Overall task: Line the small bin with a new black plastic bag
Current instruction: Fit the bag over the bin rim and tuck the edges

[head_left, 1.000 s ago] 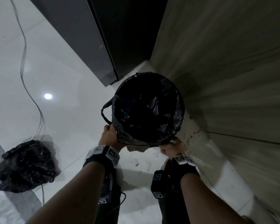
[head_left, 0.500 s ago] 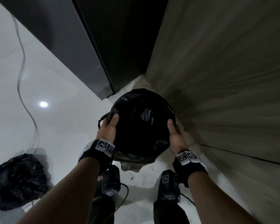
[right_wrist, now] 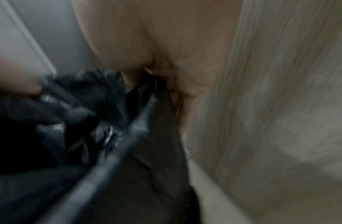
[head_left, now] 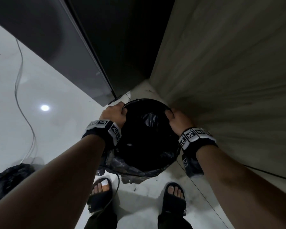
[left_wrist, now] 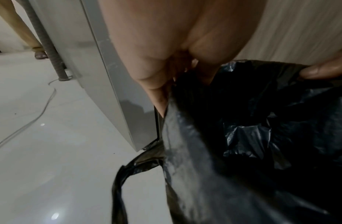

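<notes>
We see the bin [head_left: 145,169] at 12 o'clock beyond our sandals [head_left: 101,195]; left hand [head_left: 113,115] at its 10 o'clock and right hand [head_left: 178,120] at 2 o'clock curl fingers around the black bag [head_left: 149,119] edge. Only left wrist view shows bag's loose handle loop [left_wrist: 120,181].

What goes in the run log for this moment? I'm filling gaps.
stage: fitting bag | left hand: grips black bag rim | right hand: grips opposite rim | bin: on floor, lined
</notes>
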Demonstrator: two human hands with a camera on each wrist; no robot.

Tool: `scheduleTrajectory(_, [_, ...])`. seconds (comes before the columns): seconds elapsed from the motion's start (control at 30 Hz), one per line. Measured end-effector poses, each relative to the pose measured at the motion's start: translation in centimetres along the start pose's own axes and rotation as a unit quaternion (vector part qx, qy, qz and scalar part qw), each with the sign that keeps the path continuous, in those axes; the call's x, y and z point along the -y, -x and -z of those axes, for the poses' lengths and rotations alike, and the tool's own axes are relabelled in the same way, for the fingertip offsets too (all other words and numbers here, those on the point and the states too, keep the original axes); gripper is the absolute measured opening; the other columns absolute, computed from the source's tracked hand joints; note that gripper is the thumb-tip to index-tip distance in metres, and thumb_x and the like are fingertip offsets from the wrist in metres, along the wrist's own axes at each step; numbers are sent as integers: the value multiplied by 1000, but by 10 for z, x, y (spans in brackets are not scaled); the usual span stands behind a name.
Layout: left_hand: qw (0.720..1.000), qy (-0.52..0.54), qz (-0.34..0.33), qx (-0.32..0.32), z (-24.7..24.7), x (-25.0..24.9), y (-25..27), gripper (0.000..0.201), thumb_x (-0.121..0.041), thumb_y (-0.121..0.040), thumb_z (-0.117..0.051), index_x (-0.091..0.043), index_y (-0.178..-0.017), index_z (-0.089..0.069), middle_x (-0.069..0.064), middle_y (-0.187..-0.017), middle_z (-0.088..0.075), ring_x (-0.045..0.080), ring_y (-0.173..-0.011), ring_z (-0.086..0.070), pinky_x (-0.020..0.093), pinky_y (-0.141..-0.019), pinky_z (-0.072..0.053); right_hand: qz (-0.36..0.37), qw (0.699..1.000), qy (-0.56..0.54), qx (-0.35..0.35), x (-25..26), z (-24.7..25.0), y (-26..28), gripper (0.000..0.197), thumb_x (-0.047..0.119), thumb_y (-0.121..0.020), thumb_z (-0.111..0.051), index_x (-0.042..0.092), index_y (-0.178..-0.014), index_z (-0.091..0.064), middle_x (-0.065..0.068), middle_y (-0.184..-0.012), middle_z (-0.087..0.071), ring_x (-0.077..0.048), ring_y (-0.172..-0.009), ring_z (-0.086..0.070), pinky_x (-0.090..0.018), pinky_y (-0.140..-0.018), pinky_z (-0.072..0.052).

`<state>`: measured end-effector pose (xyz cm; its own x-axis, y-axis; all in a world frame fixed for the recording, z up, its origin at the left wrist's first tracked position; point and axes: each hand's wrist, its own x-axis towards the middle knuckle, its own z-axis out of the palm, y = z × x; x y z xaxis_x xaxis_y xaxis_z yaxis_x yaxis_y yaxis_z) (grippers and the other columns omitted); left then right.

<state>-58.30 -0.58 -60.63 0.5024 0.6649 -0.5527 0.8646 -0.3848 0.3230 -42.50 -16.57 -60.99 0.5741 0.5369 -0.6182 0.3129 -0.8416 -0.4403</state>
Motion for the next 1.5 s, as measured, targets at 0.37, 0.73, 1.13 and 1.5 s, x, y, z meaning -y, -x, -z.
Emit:
scheduleTrajectory(0.37, [998, 50, -40, 3, 4, 40, 33, 71, -43, -86, -59, -27, -147, -26, 7, -141, -44, 29, -124, -49, 45, -99, -44, -27, 998, -63, 3, -26, 18, 25, 65, 46, -87, -55, 28, -144, -31, -6, -147, -45, -29, -131, -47, -42, -105, -41])
scheduleTrajectory(0.73, [992, 41, -51, 109, -1, 60, 84, 121, -29, -65, -81, -44, -148, 6, 3, -135, -42, 33, -112, -56, 39, -91, -49, 47, 991, -59, 113, -47, 12, 66, 109, 10, -72, -78, 41, -149, -8, 4, -153, -35, -16, -137, -39, -40, -110, -39])
scheduleTrajectory(1.13, [985, 53, -84, 141, 6, 49, 73, 137, -11, -58, -85, -41, -144, 17, 12, -147, -38, 38, -127, -47, 50, -99, -47, 44, 989, -129, 65, -54, -4, 61, 120, -4, -65, -71, 76, -127, -6, 8, -148, -43, -20, -135, -43, -51, -104, -45])
scheduleTrajectory(1.5, [990, 15, -90, 109, 40, 21, -19, 136, -19, -64, -85, -36, -146, 21, 14, -158, -22, 35, -136, -37, 46, -107, -40, 51, 995, -87, 11, -11, 44, -18, 104, 12, -72, -69, 45, -148, -6, 0, -152, -35, -25, -135, -42, -42, -109, -39])
